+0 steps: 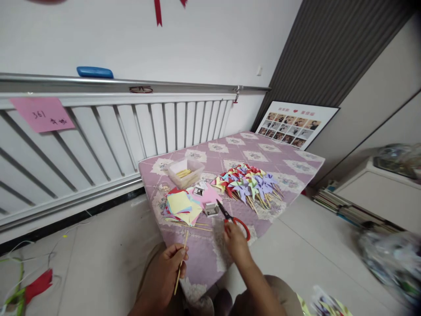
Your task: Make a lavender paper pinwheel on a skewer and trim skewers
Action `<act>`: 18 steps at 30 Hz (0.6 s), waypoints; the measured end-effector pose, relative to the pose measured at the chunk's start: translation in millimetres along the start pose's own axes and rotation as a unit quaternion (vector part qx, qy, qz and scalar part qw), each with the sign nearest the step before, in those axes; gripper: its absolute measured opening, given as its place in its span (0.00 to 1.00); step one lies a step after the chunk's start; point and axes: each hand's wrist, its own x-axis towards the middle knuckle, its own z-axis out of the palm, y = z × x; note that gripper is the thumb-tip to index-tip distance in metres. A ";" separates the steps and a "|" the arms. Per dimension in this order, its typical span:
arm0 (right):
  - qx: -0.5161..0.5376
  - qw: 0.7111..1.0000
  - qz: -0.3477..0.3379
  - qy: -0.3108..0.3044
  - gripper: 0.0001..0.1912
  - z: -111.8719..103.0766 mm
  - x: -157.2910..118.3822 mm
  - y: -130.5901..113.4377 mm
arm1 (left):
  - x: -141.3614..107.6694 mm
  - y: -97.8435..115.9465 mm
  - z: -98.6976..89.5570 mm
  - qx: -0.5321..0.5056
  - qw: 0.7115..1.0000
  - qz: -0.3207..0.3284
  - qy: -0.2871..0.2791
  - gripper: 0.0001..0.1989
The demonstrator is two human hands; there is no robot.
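Observation:
My left hand [174, 262] is closed on a thin wooden stick [178, 276], which points up and away over the near edge of the table. My right hand [235, 239] is at the red handles of a pair of scissors [226, 213], its fingers curled over one handle loop; the dark blades point away to the left. Left of the scissors lie a small open box [211, 210] and a stack of coloured paper squares [180, 204], with sticks [194, 225] in front. Finished paper pinwheels [248, 182] on sticks lie in a heap farther right.
A clear plastic tub [186, 173] holds several sticks. The table wears a purple flowered cloth [210, 250]. A white radiator [158, 127] runs along the wall behind. A photo board [292, 125] leans at the far end. Plastic bags [391, 254] lie on the right.

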 end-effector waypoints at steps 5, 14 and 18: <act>-0.050 0.999 0.019 0.000 0.09 -14.0 45.7 37.9 | -1.4 -4.0 1.5 -0.009 1.000 0.025 -0.008 0.14; 0.005 0.998 0.067 -0.012 0.14 -29.7 21.1 46.1 | 0.6 9.3 -1.4 -0.007 0.999 -0.007 -0.051 0.18; 0.273 0.949 0.150 -0.041 0.19 -45.9 -35.7 25.5 | 7.8 2.6 -4.8 0.001 0.997 -0.014 -0.076 0.18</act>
